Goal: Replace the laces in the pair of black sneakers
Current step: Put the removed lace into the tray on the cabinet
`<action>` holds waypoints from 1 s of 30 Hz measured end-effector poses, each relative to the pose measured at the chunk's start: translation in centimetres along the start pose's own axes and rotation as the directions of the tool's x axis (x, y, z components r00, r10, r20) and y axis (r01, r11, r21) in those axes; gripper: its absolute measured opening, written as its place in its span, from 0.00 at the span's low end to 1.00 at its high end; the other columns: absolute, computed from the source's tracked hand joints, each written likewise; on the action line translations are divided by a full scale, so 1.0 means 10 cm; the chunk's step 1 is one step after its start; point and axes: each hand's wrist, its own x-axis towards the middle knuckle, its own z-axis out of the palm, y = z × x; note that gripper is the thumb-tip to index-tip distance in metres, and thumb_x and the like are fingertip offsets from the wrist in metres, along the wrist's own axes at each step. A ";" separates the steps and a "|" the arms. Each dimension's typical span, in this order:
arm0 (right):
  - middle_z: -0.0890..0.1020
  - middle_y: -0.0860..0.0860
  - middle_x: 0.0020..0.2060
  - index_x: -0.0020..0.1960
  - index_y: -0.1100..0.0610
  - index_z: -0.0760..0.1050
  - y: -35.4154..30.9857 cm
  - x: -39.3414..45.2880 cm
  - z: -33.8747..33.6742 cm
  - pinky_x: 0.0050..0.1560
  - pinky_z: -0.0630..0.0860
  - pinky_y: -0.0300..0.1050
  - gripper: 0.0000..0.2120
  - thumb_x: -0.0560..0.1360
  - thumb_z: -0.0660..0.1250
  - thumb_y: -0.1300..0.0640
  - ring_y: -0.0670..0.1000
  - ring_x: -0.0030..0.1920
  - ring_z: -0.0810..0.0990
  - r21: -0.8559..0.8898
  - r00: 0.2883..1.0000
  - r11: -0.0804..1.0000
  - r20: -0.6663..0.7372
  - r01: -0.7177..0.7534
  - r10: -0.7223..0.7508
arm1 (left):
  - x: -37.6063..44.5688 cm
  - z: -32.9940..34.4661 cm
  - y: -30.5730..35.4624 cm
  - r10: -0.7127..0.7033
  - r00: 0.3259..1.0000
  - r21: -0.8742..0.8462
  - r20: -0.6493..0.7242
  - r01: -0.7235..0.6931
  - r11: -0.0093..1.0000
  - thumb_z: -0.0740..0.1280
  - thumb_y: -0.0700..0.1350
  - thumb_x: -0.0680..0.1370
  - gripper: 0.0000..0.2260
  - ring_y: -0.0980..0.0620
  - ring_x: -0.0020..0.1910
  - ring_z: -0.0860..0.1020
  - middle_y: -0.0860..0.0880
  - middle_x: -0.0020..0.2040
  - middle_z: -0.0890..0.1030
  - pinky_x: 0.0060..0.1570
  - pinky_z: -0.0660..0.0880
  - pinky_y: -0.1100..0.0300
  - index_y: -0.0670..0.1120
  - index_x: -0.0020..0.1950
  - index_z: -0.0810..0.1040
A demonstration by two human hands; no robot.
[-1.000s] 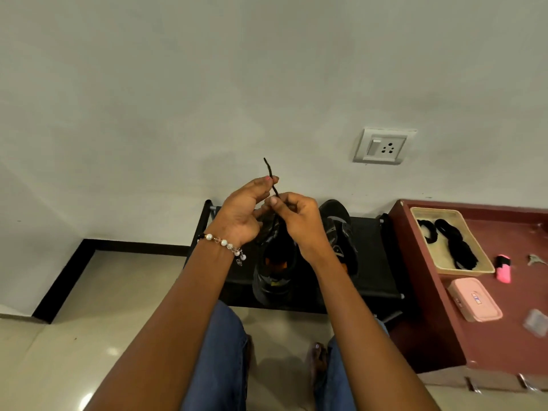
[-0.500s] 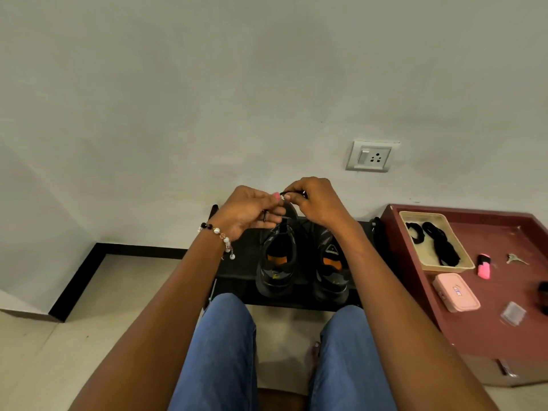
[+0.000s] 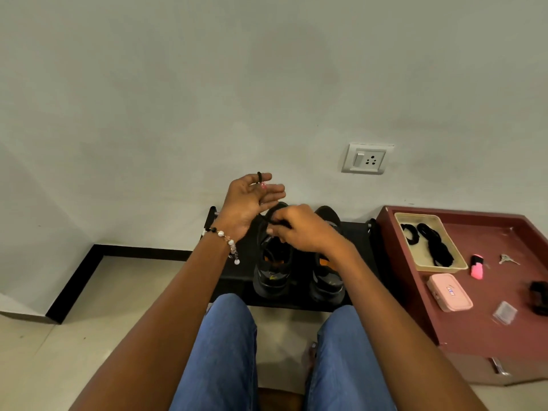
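Note:
Two black sneakers stand side by side on a low black rack [image 3: 231, 277], the left sneaker [image 3: 272, 271] and the right sneaker [image 3: 327, 280], heels toward me. My left hand [image 3: 252, 200] is raised above the left sneaker, palm turned to me, with a black lace [image 3: 259, 177] looped over a finger and held under the thumb. My right hand [image 3: 299, 229] is just below it and pinches the same lace near the sneaker's collar. The lace's lower run is hidden behind my hands.
A maroon table [image 3: 489, 330] stands on the right. On it are a beige tray [image 3: 415, 216] with spare black laces [image 3: 430, 241], a pink case [image 3: 449, 292], a pink highlighter [image 3: 476, 266] and keys [image 3: 507, 258]. A wall socket [image 3: 367, 158] is behind. My knees are below.
My hands, close together before, have drawn apart. The left hand rose and turned its palm to me with the lace over a finger. The right hand sank toward the left sneaker.

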 end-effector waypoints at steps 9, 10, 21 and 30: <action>0.80 0.49 0.33 0.45 0.60 0.82 0.27 0.08 -0.44 0.37 0.74 0.42 0.07 0.76 0.71 0.55 0.43 0.33 0.76 0.502 0.901 0.864 -0.383 0.018 0.204 | -0.27 0.00 -0.10 -0.104 0.891 -0.052 0.441 0.141 0.989 0.52 0.34 0.83 0.15 0.44 0.46 0.84 0.41 0.45 0.83 0.51 0.80 0.53 0.39 0.65 0.74; 0.80 0.51 0.33 0.45 0.60 0.82 0.31 0.08 -0.39 0.38 0.74 0.45 0.08 0.77 0.69 0.56 0.45 0.34 0.76 0.534 0.895 0.845 -0.382 0.010 0.231 | -0.29 0.01 -0.09 -0.091 0.888 -0.124 0.450 0.163 0.979 0.53 0.33 0.83 0.15 0.45 0.44 0.84 0.42 0.44 0.83 0.50 0.81 0.54 0.38 0.64 0.75; 0.77 0.46 0.30 0.42 0.47 0.77 0.21 -0.12 0.08 0.39 0.73 0.41 0.10 0.80 0.64 0.57 0.44 0.33 0.76 0.338 0.999 0.941 -0.019 -0.023 0.031 | -0.09 0.07 -0.07 -0.028 0.993 -0.231 0.117 0.055 0.971 0.54 0.33 0.83 0.15 0.45 0.55 0.82 0.39 0.55 0.82 0.58 0.78 0.53 0.36 0.71 0.66; 0.83 0.50 0.36 0.44 0.55 0.82 0.30 0.04 -0.42 0.42 0.75 0.43 0.06 0.77 0.69 0.55 0.44 0.36 0.78 0.301 0.962 0.954 -0.262 0.001 0.081 | -0.24 0.06 -0.26 -0.116 0.908 0.100 0.403 0.082 0.992 0.50 0.35 0.84 0.15 0.45 0.50 0.84 0.41 0.49 0.84 0.56 0.79 0.54 0.40 0.67 0.71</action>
